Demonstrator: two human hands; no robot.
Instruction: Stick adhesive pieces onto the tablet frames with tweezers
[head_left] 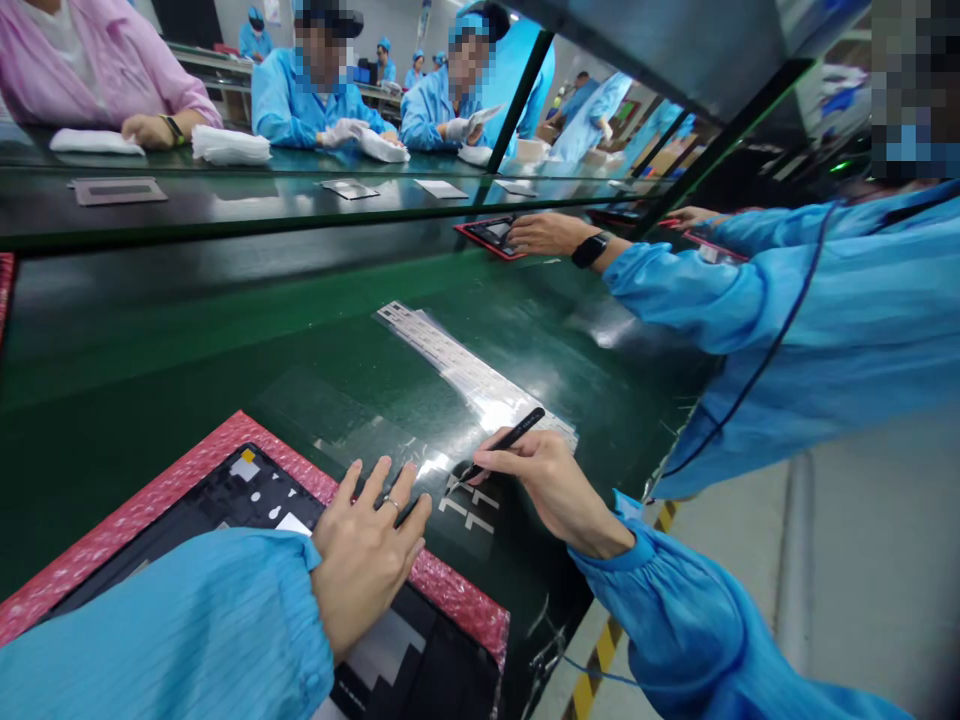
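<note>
My left hand [364, 545] lies flat, fingers spread, on a black device panel [240, 495] that rests in a pink bubble-wrap sheet [161, 490]. A ring sits on one finger. My right hand [544, 480] grips thin black tweezers [504, 442] like a pen, the tip touching small white strips [469, 505] stuck on the dark green bench [187, 350]. A clear sheet of white strip labels [465, 370] lies just beyond the right hand.
A co-worker in blue at the right reaches a hand [547, 235] onto another red-edged device [491, 235]. Across a raised shelf [225, 215] with grey plates, several people in blue and pink handle white cloths. The bench edge with yellow floor tape [600, 650] runs at lower right.
</note>
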